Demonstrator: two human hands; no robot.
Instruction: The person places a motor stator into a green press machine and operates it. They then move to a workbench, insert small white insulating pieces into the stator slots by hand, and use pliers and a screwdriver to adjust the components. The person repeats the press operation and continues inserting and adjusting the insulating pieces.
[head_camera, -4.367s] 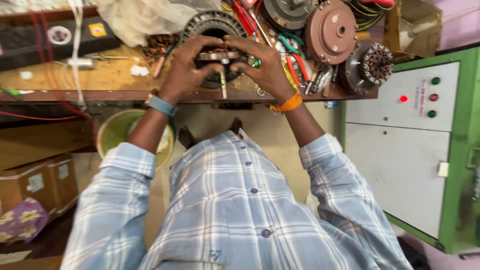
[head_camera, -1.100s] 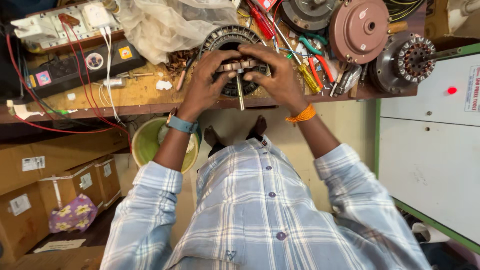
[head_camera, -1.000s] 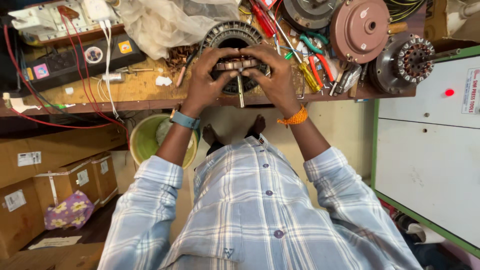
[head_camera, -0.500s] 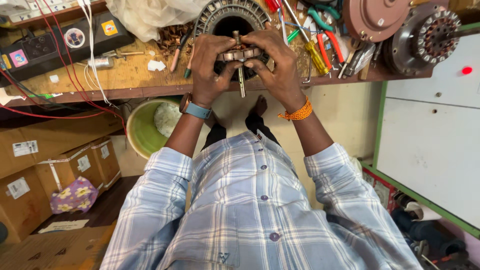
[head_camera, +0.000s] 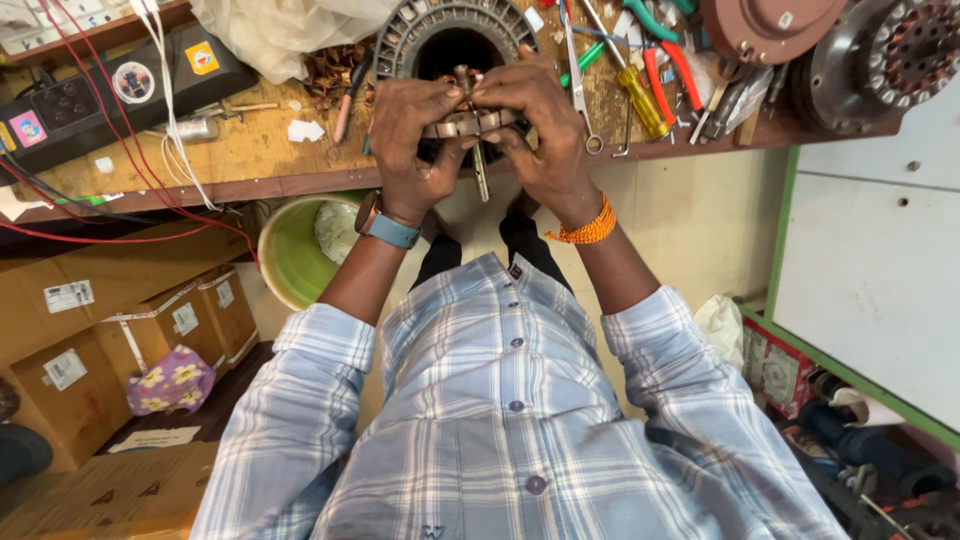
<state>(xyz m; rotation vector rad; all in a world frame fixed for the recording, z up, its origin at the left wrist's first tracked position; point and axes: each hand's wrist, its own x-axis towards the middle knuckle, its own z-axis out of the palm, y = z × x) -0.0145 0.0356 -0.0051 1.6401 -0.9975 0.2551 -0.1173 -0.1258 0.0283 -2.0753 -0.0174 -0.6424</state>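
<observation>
My left hand (head_camera: 415, 140) and my right hand (head_camera: 540, 125) both grip a small copper-wound motor part (head_camera: 470, 123) with a thin metal shaft (head_camera: 481, 178) sticking down from it. I hold it over the front edge of the wooden workbench (head_camera: 250, 150). Just behind my hands lies a round grey stator ring (head_camera: 440, 25) with a dark centre hole. A blue watch sits on my left wrist and an orange thread band on my right.
A yellow-handled screwdriver (head_camera: 640, 100), red-handled pliers (head_camera: 680, 70) and scissors (head_camera: 578, 80) lie right of my hands. Motor housings (head_camera: 890, 50) sit at far right. A black power strip (head_camera: 110, 90) with red wires is at left. A green bucket (head_camera: 295, 250) and cardboard boxes (head_camera: 80, 340) stand below the bench.
The view has tilted down and closer, so the bench has slid toward the top of the frame. My hands keep holding the wound part in the same grip.
</observation>
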